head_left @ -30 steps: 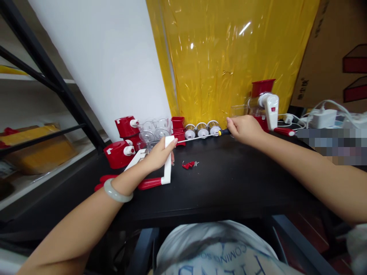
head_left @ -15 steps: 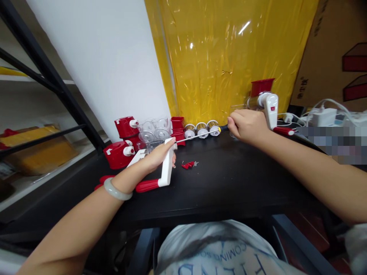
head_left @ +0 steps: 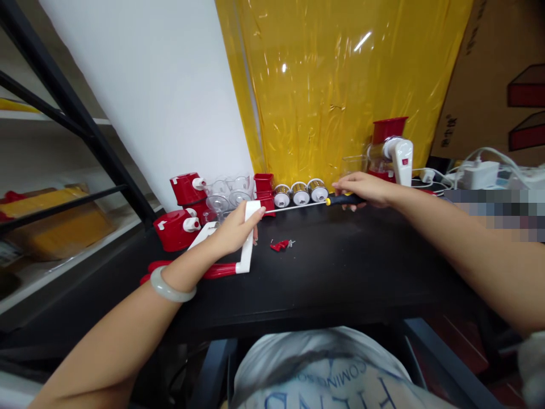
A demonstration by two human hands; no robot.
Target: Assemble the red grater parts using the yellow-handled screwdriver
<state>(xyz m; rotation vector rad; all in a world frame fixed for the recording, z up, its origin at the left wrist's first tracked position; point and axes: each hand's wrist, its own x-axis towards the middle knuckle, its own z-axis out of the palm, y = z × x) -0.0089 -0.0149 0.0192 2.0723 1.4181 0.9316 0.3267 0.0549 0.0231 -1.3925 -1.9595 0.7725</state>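
Note:
My left hand (head_left: pixel 235 228) is wrapped round a white crank handle (head_left: pixel 246 250) with a red grip (head_left: pixel 220 271), held above the black table. In my right hand (head_left: pixel 361 187) is a screwdriver (head_left: pixel 346 199) with a black and yellow handle, its fingers loosely round it from above. The long metal shaft runs left to the upper end of the crank; the tip is hidden there. Other crank handles (head_left: pixel 204 234) lie behind my left wrist. Small red pieces (head_left: pixel 280 246) and screws (head_left: pixel 291 243) rest on the table between my hands.
Red housings (head_left: pixel 176 230), clear plastic cups (head_left: pixel 218 203), red hoppers (head_left: pixel 264 200) and three metal drums (head_left: pixel 300 194) line the table's back. At right stand an assembled grinder (head_left: pixel 402 162), white cables (head_left: pixel 481 170) and a cardboard box (head_left: pixel 477 113). A shelf rack (head_left: pixel 91 136) borders the left.
My right hand has loosened from a tight fist and turned over the screwdriver handle, which sits slightly lower. The crank handle has tilted a little in my left hand.

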